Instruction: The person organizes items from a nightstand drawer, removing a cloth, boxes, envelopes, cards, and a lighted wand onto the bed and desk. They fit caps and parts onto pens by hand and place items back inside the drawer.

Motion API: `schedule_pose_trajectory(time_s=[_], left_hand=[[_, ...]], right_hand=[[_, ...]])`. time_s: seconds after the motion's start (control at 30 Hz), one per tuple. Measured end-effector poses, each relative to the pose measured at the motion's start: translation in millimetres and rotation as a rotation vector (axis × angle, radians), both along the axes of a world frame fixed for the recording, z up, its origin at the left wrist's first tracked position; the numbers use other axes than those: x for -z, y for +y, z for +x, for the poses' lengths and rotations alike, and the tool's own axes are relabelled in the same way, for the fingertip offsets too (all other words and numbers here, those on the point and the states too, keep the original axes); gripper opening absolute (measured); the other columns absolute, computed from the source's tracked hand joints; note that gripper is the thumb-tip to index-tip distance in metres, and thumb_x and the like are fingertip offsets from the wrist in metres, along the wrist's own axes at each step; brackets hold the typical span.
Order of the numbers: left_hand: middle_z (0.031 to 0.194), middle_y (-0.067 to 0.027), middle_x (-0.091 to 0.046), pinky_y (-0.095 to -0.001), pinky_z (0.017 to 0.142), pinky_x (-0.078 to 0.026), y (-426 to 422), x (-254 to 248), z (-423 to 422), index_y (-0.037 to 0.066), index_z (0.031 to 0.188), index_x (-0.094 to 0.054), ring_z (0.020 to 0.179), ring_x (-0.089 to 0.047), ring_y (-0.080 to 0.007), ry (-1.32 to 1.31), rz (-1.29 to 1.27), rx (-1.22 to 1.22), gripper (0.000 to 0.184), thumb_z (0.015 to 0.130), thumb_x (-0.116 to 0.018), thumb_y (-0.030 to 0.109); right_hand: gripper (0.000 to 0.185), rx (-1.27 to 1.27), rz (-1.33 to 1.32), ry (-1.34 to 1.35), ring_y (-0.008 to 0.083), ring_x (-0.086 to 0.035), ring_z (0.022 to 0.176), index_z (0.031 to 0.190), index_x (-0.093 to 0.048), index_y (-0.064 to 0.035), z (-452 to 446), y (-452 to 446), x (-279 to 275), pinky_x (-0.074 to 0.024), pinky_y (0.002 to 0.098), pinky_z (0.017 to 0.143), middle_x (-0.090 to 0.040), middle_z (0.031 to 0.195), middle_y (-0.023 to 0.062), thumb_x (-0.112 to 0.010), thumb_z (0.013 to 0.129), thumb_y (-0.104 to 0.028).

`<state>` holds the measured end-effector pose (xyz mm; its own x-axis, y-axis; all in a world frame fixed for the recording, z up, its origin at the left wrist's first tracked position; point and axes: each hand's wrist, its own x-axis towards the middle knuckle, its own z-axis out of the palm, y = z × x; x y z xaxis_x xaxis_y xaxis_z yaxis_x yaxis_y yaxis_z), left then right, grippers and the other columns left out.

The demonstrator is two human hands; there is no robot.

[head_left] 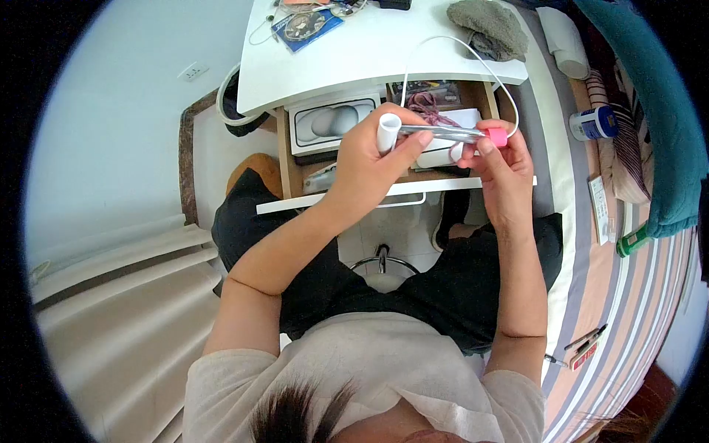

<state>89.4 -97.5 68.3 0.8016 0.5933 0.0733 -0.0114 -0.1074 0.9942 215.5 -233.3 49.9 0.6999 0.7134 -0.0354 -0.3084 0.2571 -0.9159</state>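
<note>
Above the open drawer (399,190), my left hand (377,151) is closed around a short white cylinder (388,133) and the near end of a slim silver metal piece (443,133). My right hand (502,166) pinches a small bright pink piece (497,137) at the far end of that metal; its exact kind cannot be made out. A thin white cable (515,111) loops up over the desk and comes down to the right hand. Beside the right fingers shows a small white rounded end (456,152), partly hidden.
The drawer holds a white box with a picture (329,122), pinkish cord (425,107) and other boxes. A grey cloth (487,29) and blue packet (306,29) lie on the white desk (347,55). On the striped bed at right are a blue-lidded tub (593,124) and pens (587,340).
</note>
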Motion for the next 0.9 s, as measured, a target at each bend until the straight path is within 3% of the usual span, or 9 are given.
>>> schedule_pose_trajectory(time_s=[0.2,0.3,0.43,0.73,0.83,0.9], left_hand=[[0.069,0.0054,-0.05,-0.0185,0.054,-0.033,2.8,-3.0,-0.5,0.005,0.091,-0.06,0.063,-0.041,-0.0014,0.002,-0.119,-0.042,0.01,0.087,-0.064,0.014],[0.069,0.0058,-0.049,-0.0184,0.052,-0.031,-0.7,0.6,-0.8,0.005,0.09,-0.06,0.061,-0.04,-0.0009,0.013,-0.17,-0.029,0.01,0.087,-0.064,0.014],[0.068,0.0065,-0.049,-0.0173,0.051,-0.03,-1.6,2.5,0.2,0.006,0.091,-0.059,0.061,-0.04,-0.0002,-0.006,-0.185,0.008,0.01,0.087,-0.064,0.013],[0.072,0.0055,-0.05,-0.0187,0.054,-0.036,-1.0,-2.9,1.0,0.007,0.092,-0.057,0.063,-0.044,-0.0012,0.055,-0.197,0.18,0.015,0.085,-0.068,0.015],[0.078,0.0015,-0.055,-0.0226,0.063,-0.041,5.2,1.0,0.7,0.005,0.094,-0.056,0.074,-0.051,-0.0064,0.12,0.052,0.23,0.018,0.084,-0.068,0.015],[0.078,-0.0029,-0.056,-0.0271,0.062,-0.043,6.6,-1.5,0.9,0.007,0.094,-0.057,0.07,-0.054,-0.0127,0.135,0.248,0.24,0.017,0.083,-0.066,0.015]], right_hand=[[0.022,-0.014,0.053,0.082,0.0136,-0.063,0.073,0.108,-0.057,-0.0039,-7.1,4.2,4.4,-0.0547,0.0272,0.071,-0.063,0.084,0.0066,-0.062,0.087,-0.008],[0.025,-0.035,-0.012,-0.058,0.0128,-0.06,0.072,0.111,-0.055,-0.0046,-11.8,6.8,6.3,-0.0539,0.028,0.068,-0.06,0.084,0.0057,-0.062,0.088,-0.011],[0.023,-0.048,0.019,-0.006,0.0128,-0.061,0.071,0.109,-0.055,-0.0049,-11.3,6.1,6.9,-0.0534,0.0278,0.067,-0.061,0.083,0.0059,-0.062,0.088,-0.011],[0.018,-0.108,0.106,0.072,0.0157,-0.061,0.07,0.105,-0.054,-0.0044,-1.5,-1.5,7.6,-0.0538,0.0297,0.066,-0.061,0.084,0.0081,-0.057,0.092,-0.016],[0.019,-0.088,0.164,0.08,0.0169,-0.061,0.068,0.104,-0.054,-0.0035,3.9,-5.1,2.9,-0.054,0.031,0.064,-0.06,0.082,0.0087,-0.057,0.092,-0.017],[0.018,-0.084,0.181,0.048,0.017,-0.061,0.068,0.103,-0.054,-0.0028,5.2,-8.4,-1.0,-0.0539,0.0311,0.063,-0.06,0.081,0.0089,-0.057,0.092,-0.016]])
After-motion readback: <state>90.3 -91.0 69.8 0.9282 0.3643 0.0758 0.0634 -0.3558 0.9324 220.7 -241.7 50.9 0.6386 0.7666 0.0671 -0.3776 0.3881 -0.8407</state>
